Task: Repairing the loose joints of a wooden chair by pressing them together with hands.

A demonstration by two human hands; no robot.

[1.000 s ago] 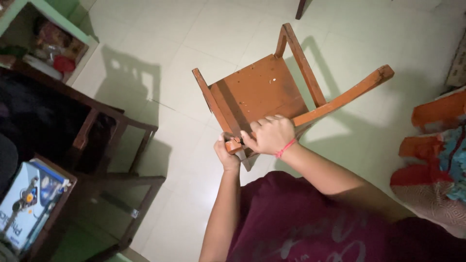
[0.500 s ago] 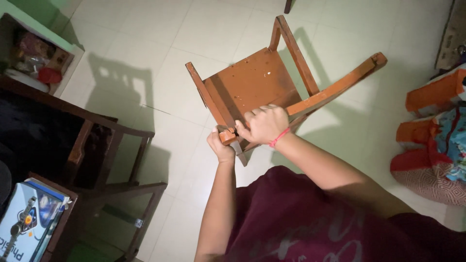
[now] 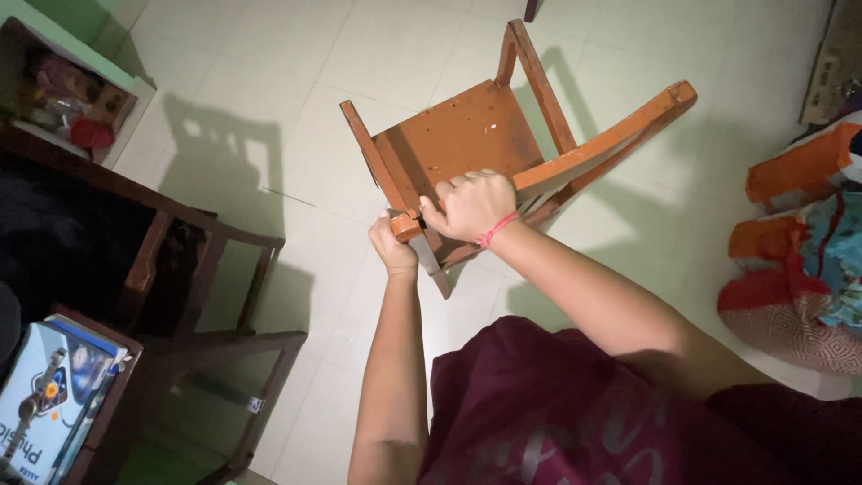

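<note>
A person in a maroon shirt (image 3: 575, 413) stands over a small brown wooden chair (image 3: 467, 144) on the pale tiled floor (image 3: 269, 72), both bare arms stretched toward it at 12 o'clock. The left hand (image 3: 392, 247) wraps its fingers around the near corner of the chair's top rail, clenched on the wood from below. The right hand (image 3: 471, 205), a pink band (image 3: 496, 230) at its wrist, grasps the same rail just beside it, fingers curled over the top edge. The chair leans toward the person, seat facing up. At 9 o'clock stands a dark wooden frame (image 3: 206, 269), with a blue book (image 3: 45, 404) at 8 o'clock. Orange and blue cloth bundles (image 3: 799, 251) lie at 3 o'clock.
</note>
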